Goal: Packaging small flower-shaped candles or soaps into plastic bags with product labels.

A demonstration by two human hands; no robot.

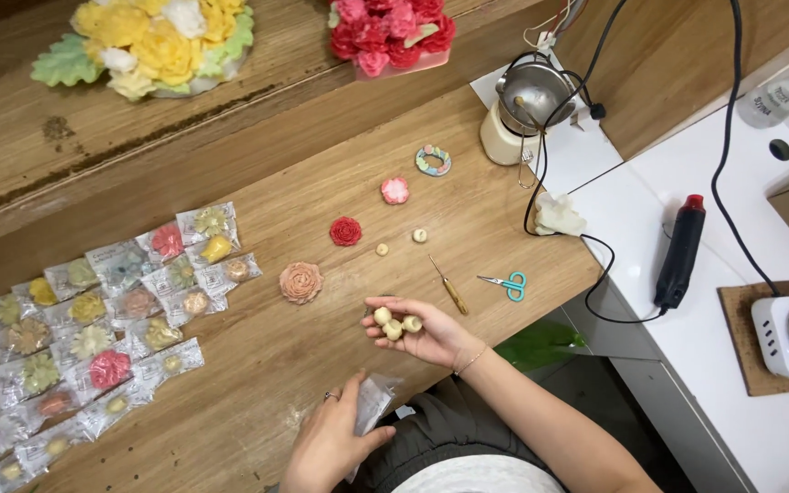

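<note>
The wooden table (257, 173) is cut off at the left and top edges, so the rows of bagged flower pieces (93, 338) and the yellow bouquet (152, 41) show only in part. Right hand (422, 336): palm up, fingers loosely cupped under three small cream beads (394, 322). Left hand (329, 443): closed on a clear plastic bag (372, 406), contents indistinct. An awl (449, 288) and scissors (507, 284) lie just beyond the right hand.
</note>
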